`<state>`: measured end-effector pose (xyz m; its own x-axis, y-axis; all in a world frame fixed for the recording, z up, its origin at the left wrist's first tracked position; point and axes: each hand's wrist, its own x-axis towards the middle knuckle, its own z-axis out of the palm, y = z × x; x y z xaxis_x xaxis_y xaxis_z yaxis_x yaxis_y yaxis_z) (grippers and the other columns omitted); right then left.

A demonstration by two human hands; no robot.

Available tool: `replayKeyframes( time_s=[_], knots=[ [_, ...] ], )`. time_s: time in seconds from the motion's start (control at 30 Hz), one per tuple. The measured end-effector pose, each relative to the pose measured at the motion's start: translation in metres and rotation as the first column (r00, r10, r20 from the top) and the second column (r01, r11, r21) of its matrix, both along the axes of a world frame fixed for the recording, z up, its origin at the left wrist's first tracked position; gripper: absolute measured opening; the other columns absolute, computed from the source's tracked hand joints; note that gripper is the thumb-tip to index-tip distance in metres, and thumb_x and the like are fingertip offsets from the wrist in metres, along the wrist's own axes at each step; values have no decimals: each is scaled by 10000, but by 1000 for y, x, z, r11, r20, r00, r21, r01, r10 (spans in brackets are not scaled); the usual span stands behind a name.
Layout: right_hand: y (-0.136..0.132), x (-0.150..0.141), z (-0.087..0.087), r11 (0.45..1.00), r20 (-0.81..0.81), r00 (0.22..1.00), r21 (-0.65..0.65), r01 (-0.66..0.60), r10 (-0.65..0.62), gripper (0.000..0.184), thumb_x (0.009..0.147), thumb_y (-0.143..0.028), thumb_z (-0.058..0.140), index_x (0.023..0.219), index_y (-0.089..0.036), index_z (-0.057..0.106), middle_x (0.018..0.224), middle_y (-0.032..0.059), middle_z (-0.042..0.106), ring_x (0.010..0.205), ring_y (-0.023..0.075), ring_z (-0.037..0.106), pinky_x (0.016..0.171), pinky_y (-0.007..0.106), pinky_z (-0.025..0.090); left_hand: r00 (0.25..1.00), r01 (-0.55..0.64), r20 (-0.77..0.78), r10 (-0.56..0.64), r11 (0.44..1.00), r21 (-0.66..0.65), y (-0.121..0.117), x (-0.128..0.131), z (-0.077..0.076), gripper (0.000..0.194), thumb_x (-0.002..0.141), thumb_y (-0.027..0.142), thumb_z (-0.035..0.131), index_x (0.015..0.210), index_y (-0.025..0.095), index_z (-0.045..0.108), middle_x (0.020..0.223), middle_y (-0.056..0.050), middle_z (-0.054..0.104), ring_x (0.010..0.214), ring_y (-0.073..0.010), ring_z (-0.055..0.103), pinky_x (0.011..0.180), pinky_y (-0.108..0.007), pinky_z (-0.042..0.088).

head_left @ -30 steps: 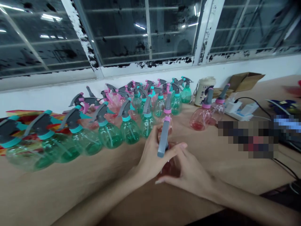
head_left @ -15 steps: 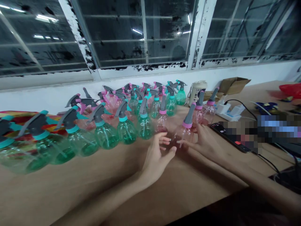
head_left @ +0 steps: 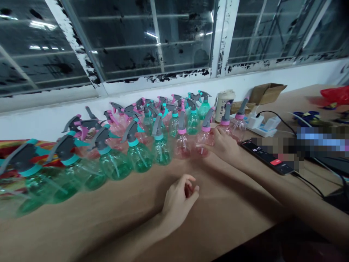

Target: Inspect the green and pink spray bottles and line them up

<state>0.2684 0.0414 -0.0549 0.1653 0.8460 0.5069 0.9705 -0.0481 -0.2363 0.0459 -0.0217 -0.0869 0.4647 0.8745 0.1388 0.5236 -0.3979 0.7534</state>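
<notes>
My right hand [head_left: 225, 147] is stretched forward and wrapped round a pink spray bottle [head_left: 204, 140] with a grey trigger head and pink collar, standing upright on the wooden table [head_left: 109, 218] at the right end of a row of bottles. Another pink bottle [head_left: 182, 142] stands just left of it. My left hand [head_left: 178, 200] rests near me on the table with its fingers curled loosely and nothing in them. Green spray bottles [head_left: 137, 153] with teal collars fill the row to the left.
Many more pink and green spray bottles crowd toward the white wall under the windows. A phone [head_left: 265, 157] lies right of my right hand, with a power strip [head_left: 261, 125], a white cup [head_left: 223, 105] and a cardboard box [head_left: 265, 92] behind it.
Both hands held the pink bottle close to me. My right hand carried it forward and set it in the row, while my left hand let go and drew back.
</notes>
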Motion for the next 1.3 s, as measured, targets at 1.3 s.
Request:
replayKeyframes(
  time_s=[1.3],
  knots=[
    [-45, 59, -16, 982, -146, 973, 39, 185, -178, 597, 796, -646, 457, 1163, -180, 527, 1110, 166, 596, 893, 333, 625, 633, 420, 480, 994, 65, -84, -63, 998, 17, 8, -1, -1, 120, 833, 220, 521, 951, 222, 544, 760, 17, 610, 664, -145, 565, 589, -258, 412]
  ],
)
